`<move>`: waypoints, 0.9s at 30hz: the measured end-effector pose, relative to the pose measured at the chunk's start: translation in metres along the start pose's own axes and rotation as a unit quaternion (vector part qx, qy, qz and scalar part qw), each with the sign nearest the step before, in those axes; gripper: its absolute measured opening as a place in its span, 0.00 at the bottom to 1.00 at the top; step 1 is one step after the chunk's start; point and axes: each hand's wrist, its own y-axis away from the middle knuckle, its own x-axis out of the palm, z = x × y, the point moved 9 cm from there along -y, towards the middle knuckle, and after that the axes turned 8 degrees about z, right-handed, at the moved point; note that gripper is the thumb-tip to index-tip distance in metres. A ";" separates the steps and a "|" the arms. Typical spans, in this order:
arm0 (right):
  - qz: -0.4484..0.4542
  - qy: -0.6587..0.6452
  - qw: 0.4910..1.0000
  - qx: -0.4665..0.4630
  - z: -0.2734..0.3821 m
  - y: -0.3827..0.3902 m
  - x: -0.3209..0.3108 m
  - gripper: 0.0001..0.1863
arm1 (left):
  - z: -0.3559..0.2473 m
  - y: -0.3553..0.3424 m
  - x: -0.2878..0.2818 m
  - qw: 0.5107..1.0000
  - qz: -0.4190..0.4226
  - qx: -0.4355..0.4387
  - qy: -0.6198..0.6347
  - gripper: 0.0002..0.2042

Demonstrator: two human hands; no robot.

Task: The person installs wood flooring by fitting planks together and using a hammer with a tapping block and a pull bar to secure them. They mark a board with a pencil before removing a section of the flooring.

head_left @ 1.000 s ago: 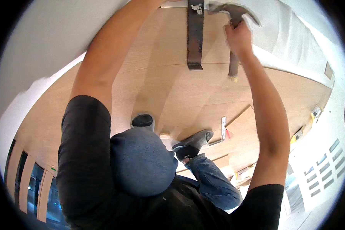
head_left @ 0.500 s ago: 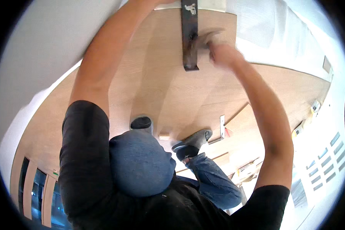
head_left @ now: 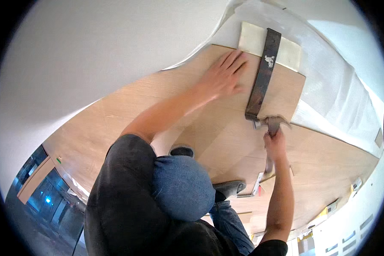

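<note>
Far left: a white wall (head_left: pixel 94 55) fills the upper left of the view, and a glazed dark opening (head_left: pixel 42 196) sits at the lower left edge. No containers can be made out in this view; small items along the lower right wall are too small to tell.

Centre left: the person's dark sleeve (head_left: pixel 119 200) and a bent knee in blue denim (head_left: pixel 181 187) sit over the wood-look laminate floor (head_left: pixel 128 115). Two dark shoes show, one above the knee (head_left: pixel 181 150), one to its right (head_left: pixel 230 187).

Centre: left hand (head_left: pixel 224 77), fingers spread wide and flat, palm pressed on the laminate plank (head_left: pixel 281 96) near the wall. It grips nothing (contact is surface pressure only). Just right of the fingertips lies a dark flat pull bar (head_left: pixel 262 79), running lengthwise across the plank, its far end over a pale scrap block (head_left: pixel 290 51) at the plank's edge.

Centre right: right hand (head_left: pixel 275 143) closed round the handle of a claw hammer (head_left: pixel 272 123). The hammer head is touching or just beside the near end of the pull bar; exact contact cannot be told.

Right: white underlay sheet (head_left: pixel 337 85) covers the unboarded floor beyond the plank edge. A small metal tool (head_left: pixel 257 184) lies on the laminate near the right shoe.
</note>
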 end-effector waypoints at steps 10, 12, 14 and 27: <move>0.059 0.126 0.989 0.055 -0.070 0.055 0.049 0.17 | 0.024 0.067 -0.004 0.997 0.059 -0.041 0.037 0.43; 0.147 0.261 0.944 0.139 -0.046 0.053 0.045 0.22 | 0.026 0.076 -0.004 0.997 0.059 -0.045 0.035 0.43; 0.127 0.360 0.916 0.123 0.002 0.052 0.017 0.21 | 0.028 0.087 -0.007 0.996 0.064 -0.057 0.022 0.43; -0.259 0.302 0.900 -0.179 0.152 -0.093 0.038 0.44 | 0.157 0.336 0.023 0.925 -0.011 -0.380 0.020 0.45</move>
